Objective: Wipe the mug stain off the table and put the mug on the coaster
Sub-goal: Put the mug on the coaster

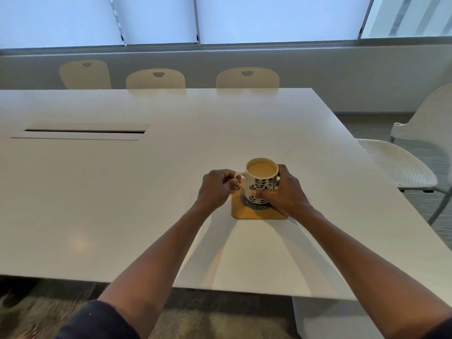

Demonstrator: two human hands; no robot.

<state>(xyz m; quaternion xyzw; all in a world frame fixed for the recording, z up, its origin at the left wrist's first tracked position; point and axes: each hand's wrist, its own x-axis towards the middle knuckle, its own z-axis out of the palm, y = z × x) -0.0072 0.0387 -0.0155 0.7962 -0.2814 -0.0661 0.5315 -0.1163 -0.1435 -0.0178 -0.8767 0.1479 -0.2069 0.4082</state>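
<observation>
A cream mug (pixel 261 184) with a dark leaf pattern, full of milky coffee, stands upright over a round black-and-white patterned disc on a square tan coaster (pixel 252 212) on the white table (pixel 146 192). My left hand (pixel 216 188) pinches the mug's handle on its left side. My right hand (pixel 286 192) wraps the mug's right side, thumb across the front. Whether the mug's base touches the disc is hidden by my fingers. No stain or cloth shows.
A long cable slot (pixel 83 132) is cut into the table at the left. Three cream chairs (pixel 247 78) line the far edge and one perforated white chair (pixel 401 165) stands at the right. The near table edge is close to my elbows.
</observation>
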